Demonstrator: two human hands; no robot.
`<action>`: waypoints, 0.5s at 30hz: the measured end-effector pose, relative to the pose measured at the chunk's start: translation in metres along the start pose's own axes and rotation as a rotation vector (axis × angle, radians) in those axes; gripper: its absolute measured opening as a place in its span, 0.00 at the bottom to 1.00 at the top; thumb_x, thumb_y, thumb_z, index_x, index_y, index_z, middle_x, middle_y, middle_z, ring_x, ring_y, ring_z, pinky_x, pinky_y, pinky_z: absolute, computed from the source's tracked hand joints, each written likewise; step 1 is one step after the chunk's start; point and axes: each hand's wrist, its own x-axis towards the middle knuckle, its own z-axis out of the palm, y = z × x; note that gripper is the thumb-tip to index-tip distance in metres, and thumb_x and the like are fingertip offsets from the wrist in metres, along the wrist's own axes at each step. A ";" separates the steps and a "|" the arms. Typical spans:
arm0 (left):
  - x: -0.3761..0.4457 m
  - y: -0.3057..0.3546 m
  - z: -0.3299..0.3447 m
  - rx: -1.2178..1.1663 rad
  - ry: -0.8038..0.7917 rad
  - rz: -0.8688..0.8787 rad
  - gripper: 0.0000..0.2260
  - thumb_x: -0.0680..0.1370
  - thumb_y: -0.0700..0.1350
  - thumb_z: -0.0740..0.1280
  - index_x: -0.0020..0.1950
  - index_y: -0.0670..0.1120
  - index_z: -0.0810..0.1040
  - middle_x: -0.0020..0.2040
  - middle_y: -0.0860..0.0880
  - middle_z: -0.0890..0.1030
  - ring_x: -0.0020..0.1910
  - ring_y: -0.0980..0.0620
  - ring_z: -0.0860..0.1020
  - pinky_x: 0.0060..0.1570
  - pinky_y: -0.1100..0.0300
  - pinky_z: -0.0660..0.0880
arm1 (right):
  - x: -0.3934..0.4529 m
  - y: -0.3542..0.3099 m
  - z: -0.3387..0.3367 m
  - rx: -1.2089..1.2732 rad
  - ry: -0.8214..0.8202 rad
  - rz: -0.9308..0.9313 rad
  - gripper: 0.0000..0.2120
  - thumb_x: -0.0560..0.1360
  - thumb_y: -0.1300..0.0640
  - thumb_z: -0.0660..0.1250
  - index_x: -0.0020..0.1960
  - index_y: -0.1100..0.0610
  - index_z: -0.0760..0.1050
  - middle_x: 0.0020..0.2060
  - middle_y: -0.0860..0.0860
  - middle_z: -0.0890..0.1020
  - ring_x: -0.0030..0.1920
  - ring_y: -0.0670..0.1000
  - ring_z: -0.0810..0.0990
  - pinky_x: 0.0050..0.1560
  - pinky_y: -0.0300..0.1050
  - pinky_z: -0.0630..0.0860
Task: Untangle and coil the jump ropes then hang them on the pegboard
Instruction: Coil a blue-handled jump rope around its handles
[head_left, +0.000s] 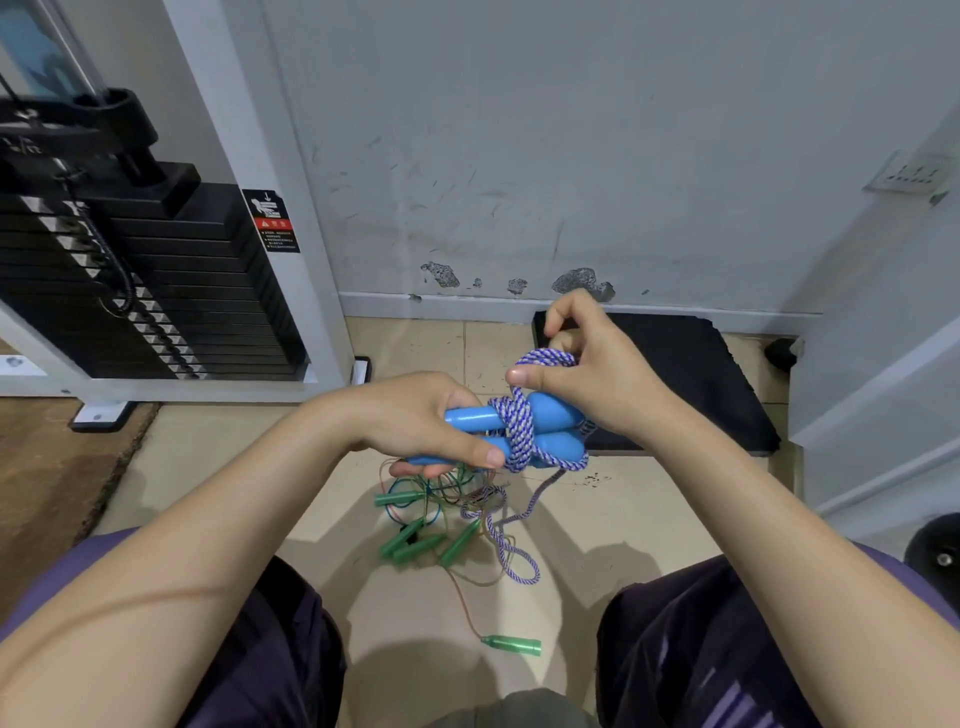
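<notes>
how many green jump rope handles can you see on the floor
5 green plastic handles show on the tiled floor: one just below the left hand, three clustered lower, and, and one alone between the knees. The tangle may hide more.

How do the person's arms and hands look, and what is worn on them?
Both forearms are bare up to short purple sleeves. The left hand and right hand wear no gloves, rings or watch. A thin long line marks the left forearm.

Two blue handles (545, 426), side by side. One purple-and-white rope (511, 545). Five green handles (410, 543) on the floor. Two hands (431, 415). One black mat (685, 374).
</notes>
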 end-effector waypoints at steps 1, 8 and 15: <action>0.000 -0.001 0.000 0.000 -0.004 -0.004 0.13 0.76 0.51 0.72 0.40 0.42 0.76 0.28 0.43 0.76 0.19 0.49 0.68 0.28 0.62 0.67 | -0.001 0.000 0.001 -0.019 -0.023 -0.022 0.20 0.67 0.56 0.79 0.44 0.53 0.66 0.31 0.48 0.72 0.32 0.46 0.66 0.33 0.41 0.65; -0.006 -0.004 -0.006 -0.134 -0.014 0.060 0.12 0.79 0.47 0.67 0.40 0.43 0.74 0.28 0.46 0.76 0.19 0.52 0.69 0.28 0.59 0.64 | -0.003 0.001 0.002 0.119 -0.188 0.116 0.14 0.73 0.46 0.72 0.40 0.57 0.77 0.35 0.52 0.78 0.36 0.48 0.73 0.41 0.45 0.70; -0.003 -0.006 -0.007 -0.286 0.114 0.093 0.11 0.79 0.51 0.67 0.44 0.43 0.77 0.34 0.42 0.81 0.22 0.49 0.76 0.27 0.59 0.71 | -0.005 0.000 0.009 0.511 -0.300 0.172 0.15 0.73 0.50 0.70 0.54 0.58 0.80 0.35 0.54 0.77 0.29 0.53 0.70 0.30 0.44 0.68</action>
